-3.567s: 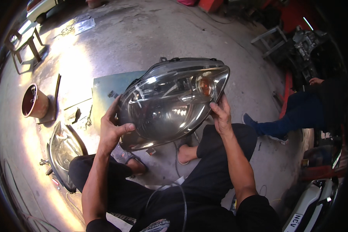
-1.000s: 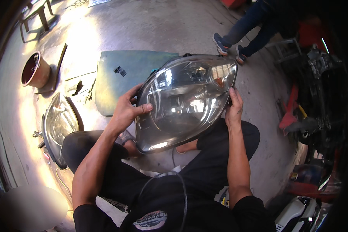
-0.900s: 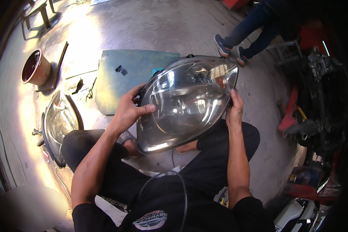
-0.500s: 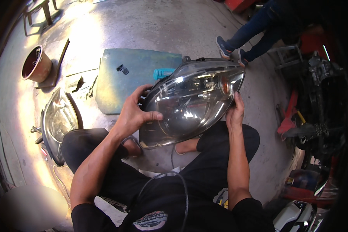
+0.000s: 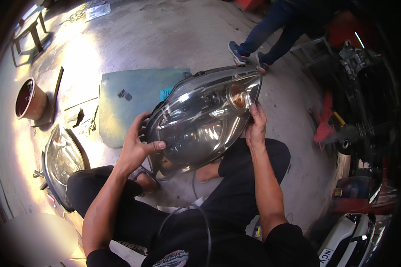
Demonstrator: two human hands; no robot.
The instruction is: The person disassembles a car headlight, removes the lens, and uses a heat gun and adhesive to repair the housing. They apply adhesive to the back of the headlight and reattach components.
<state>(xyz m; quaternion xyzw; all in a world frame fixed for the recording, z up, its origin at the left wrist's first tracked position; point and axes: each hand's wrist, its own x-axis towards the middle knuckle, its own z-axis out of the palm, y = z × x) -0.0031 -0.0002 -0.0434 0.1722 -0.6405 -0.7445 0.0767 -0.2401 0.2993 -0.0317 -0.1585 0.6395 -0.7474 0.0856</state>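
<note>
A large car headlight [image 5: 196, 129] with a clear, hazy lens is held up over my lap, its pointed end toward the upper right. My left hand [image 5: 137, 144] grips its wide left end, thumb across the lens and fingers round the back edge. At the right edge, below the orange bulb area [image 5: 238, 95], my right hand [image 5: 256, 127] supports it with the fingers upright against the side. The housing's back is hidden. A second headlight [image 5: 62, 155] lies on the floor beside my left knee.
A greenish flat sheet [image 5: 116, 102] lies ahead, bearing a small black part [image 5: 125, 95] and a partly hidden turquoise object [image 5: 165, 94]. A brown bucket [image 5: 31, 100] and a wooden stool [image 5: 31, 38] stand left. Another person's shoes [image 5: 238, 53] are ahead right. A red jack stand [image 5: 326, 118] is right.
My view has shifted, so the surroundings sit lower and further left. The headlight stays in both hands, tilted slightly more, and its reflections have changed. The other person's legs remain ahead.
</note>
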